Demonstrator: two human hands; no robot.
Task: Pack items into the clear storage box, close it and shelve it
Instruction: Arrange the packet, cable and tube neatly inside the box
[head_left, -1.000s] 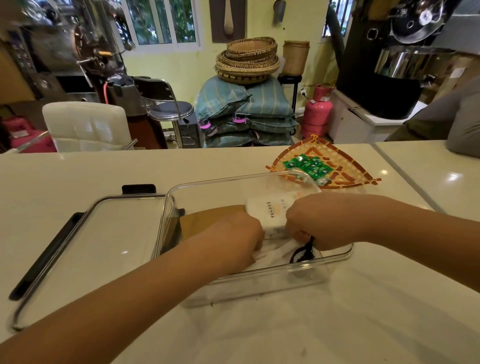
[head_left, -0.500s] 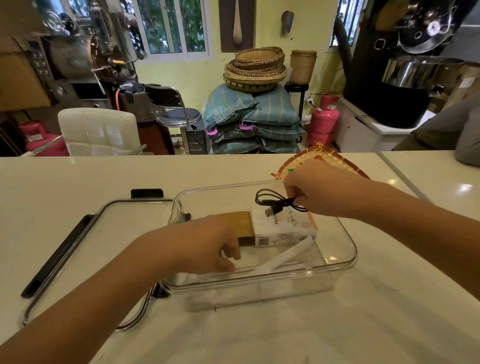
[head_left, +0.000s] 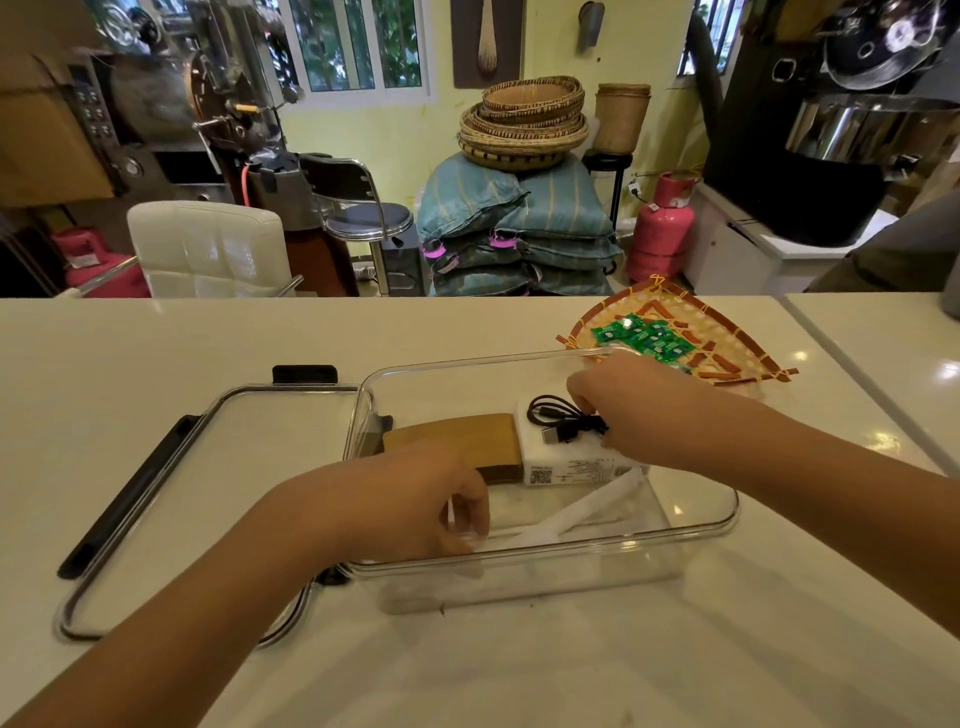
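The clear storage box (head_left: 691, 535) stands open on the white counter. Inside lie a brown box (head_left: 467, 441), a white box (head_left: 576, 467) with a QR code, and a long white strip (head_left: 582, 512). A coiled black USB cable (head_left: 563, 421) rests on the white box, and my right hand (head_left: 639, 410) pinches it from the right. My left hand (head_left: 410, 509) rests on the box's near left rim, fingers curled inside. The clear lid (head_left: 208, 493) with black clips lies flat to the left of the box.
A woven fan-shaped tray (head_left: 727, 338) with several green sachets (head_left: 644, 335) sits behind the box at the right. A seam in the counter runs along the far right. Chairs, stacked sacks, baskets and machines stand beyond the counter.
My right hand lifted the black cable from the box's near side and set it down on the white box. My left hand drew back to the near left rim.
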